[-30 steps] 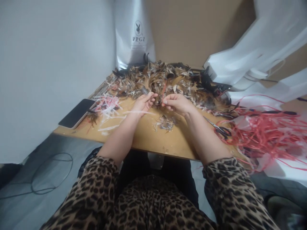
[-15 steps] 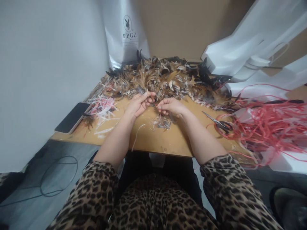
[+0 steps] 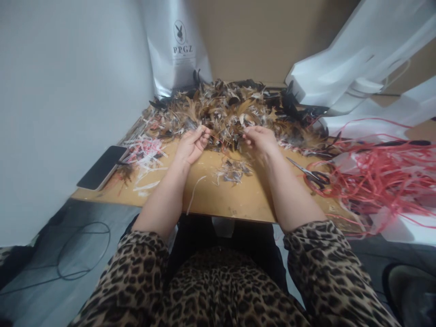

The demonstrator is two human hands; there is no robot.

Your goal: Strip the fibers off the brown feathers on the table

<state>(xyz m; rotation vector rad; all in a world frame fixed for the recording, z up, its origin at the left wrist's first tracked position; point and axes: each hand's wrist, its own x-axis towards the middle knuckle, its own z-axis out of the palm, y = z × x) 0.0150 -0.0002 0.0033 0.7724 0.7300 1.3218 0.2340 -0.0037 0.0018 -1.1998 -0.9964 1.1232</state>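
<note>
My left hand [image 3: 193, 144] is pinched, with a thin red string [image 3: 211, 134] at its fingertips, just in front of the pile of brown, black and white feathers [image 3: 225, 109]. To the right, my right hand [image 3: 260, 138] is also closed in a pinch, at the near edge of the same pile. What its fingertips hold is too small to make out against the feathers. Between and below the hands, a small heap of grey feather bits [image 3: 233, 171] lies on the wooden table [image 3: 225, 200].
A phone [image 3: 102, 168] rests at the left edge beside pink and white strips [image 3: 146, 152]. Black-handled scissors [image 3: 311, 175] lie on the right, next to a tangle of red string [image 3: 391, 177]. Behind the feathers stands a white printed bag [image 3: 184, 63].
My hands were close together over the red string. Now they have drawn apart, the left slightly left and the right further right and up toward the feathers.
</note>
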